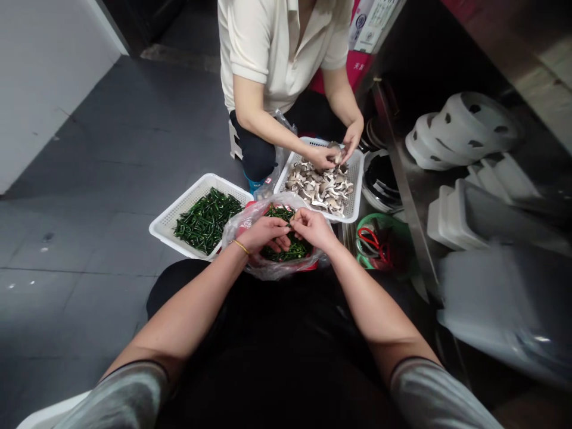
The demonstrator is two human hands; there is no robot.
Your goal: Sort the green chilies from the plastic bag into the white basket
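Observation:
My left hand (268, 234), with a yellow band at the wrist, and my right hand (311, 227) meet fingertip to fingertip over a clear plastic bag (239, 227). Both are closed in a pinch on what looks like one small green chili pepper, mostly hidden by the fingers. Below them, more thin green chili peppers (290, 250) with stems fill the bag, which sits open in something red. To the left, a white plastic basket (163, 229) holds a heap of dark green chili peppers (206, 219).
Across from me, a seated person in a cream shirt (286, 59) handles torn mushrooms (319, 187) over a white basket (358, 179). On the right are a green basket (364, 223) with red-handled scissors (373, 241), a metal shelf and stacked white containers (460, 134).

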